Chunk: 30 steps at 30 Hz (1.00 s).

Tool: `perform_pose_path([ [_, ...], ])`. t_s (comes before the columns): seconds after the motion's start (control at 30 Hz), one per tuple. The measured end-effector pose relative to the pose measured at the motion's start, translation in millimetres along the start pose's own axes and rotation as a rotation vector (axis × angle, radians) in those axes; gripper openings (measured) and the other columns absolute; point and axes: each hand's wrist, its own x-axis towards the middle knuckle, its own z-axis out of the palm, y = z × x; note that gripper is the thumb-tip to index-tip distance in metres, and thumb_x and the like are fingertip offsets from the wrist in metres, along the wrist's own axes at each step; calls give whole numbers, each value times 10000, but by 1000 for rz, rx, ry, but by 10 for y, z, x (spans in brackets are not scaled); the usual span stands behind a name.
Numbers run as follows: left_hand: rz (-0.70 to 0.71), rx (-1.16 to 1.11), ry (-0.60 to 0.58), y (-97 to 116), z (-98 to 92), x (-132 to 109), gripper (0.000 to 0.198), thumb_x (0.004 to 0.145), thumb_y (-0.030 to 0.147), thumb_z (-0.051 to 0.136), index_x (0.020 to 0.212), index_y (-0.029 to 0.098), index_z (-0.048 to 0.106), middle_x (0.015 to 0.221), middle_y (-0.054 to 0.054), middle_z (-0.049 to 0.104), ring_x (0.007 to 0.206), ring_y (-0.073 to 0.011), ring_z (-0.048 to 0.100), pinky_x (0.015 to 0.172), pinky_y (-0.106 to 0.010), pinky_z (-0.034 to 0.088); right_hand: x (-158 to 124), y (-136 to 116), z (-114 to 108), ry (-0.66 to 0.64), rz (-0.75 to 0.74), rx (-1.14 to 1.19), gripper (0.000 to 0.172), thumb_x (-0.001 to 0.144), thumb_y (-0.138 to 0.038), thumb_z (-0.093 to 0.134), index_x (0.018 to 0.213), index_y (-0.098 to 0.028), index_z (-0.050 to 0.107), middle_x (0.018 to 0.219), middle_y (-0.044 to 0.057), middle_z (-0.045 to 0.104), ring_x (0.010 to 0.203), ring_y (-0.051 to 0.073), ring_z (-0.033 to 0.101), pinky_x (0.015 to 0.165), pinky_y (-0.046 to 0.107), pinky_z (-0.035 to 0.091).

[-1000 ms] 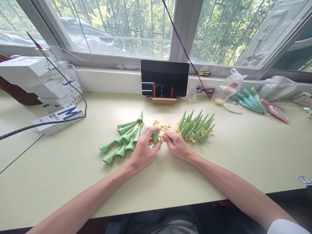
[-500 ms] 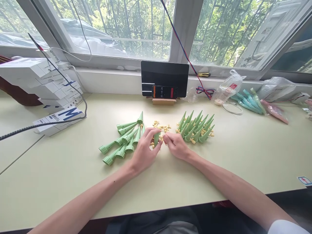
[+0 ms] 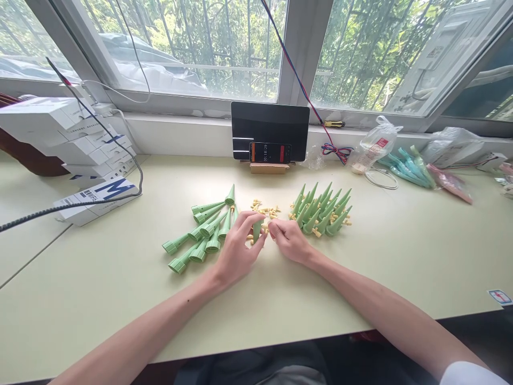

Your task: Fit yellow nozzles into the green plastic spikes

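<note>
My left hand point(image 3: 239, 242) grips a green plastic cone point(image 3: 257, 231) between thumb and fingers, tip and base partly covered. Close on its right, my right hand point(image 3: 290, 239) is closed in a pinch at a small yellow valve piece point(image 3: 265, 228) by the cone's side. How far that piece sits in the cone cannot be made out. Loose green cones point(image 3: 208, 229) lie on their sides left of my left hand. Beyond my hands is a small pile of yellow valve pieces point(image 3: 273, 212). Green cones with yellow pieces point(image 3: 320, 209) stand grouped on the right.
A phone showing a timer point(image 3: 270, 153) leans on a black tablet point(image 3: 269, 125) at the back. White boxes point(image 3: 96, 200) and a black cable point(image 3: 138, 166) are on the left. Plastic bags point(image 3: 374, 144) and bagged teal pieces point(image 3: 409, 167) lie at the back right.
Both hands keep nearly the same place and hold on the cone and the yellow valve piece. The view shifts slightly, and the phone's timer has advanced.
</note>
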Motion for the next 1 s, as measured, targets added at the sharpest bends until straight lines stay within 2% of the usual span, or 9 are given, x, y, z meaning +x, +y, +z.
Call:
perform_pose_path([
  [0.33, -72, -40, 4, 40, -20, 4, 296, 889, 242, 620, 1184, 236, 586, 1114, -55, 575, 831, -123, 629, 718, -268, 610, 0, 12, 12, 39, -6, 56, 494, 1022, -465, 376, 605, -202, 376, 536, -40, 380, 487, 93, 342, 495, 253, 296],
  [0.47, -211, -202, 5, 68, -27, 21, 311, 884, 314, 639, 1178, 224, 590, 1127, -71, 600, 788, -133, 658, 666, -276, 614, 2, 19, 12, 66, 3, 52, 514, 1021, -490, 372, 600, -198, 417, 532, -33, 410, 487, 98, 369, 501, 252, 315],
  [0.53, -313, -326, 15, 84, -37, 47, 331, 888, 353, 635, 1181, 209, 583, 1003, -62, 648, 765, -158, 679, 613, -273, 604, 3, 14, 8, 77, 12, 34, 516, 1021, -503, 357, 617, -196, 453, 526, -32, 414, 490, 104, 383, 504, 253, 326],
  [0.63, -456, -425, 72, 80, -61, 97, 352, 888, 402, 628, 1173, 198, 591, 767, -14, 645, 668, -164, 683, 545, -254, 576, 0, -1, 8, 114, 15, -7, 457, 1013, -479, 393, 675, -192, 506, 545, -33, 426, 500, 106, 390, 508, 249, 341],
  [0.83, -555, -443, 181, -20, -82, 142, 380, 881, 461, 619, 1145, 188, 633, 991, -61, 656, 616, -138, 684, 532, -255, 570, -34, -36, 37, 115, -70, -9, 143, 951, -333, 542, 945, -192, 561, 659, -28, 524, 520, 98, 453, 506, 227, 394],
  [1.0, -542, -469, 196, -37, -77, 140, 377, 858, 452, 655, 1092, 157, 661, 920, -57, 674, 578, -135, 668, 564, -277, 583, -66, -37, 51, 84, -222, -80, 201, 924, -328, 611, 1075, -206, 558, 785, -7, 603, 513, 74, 480, 493, 203, 421],
])
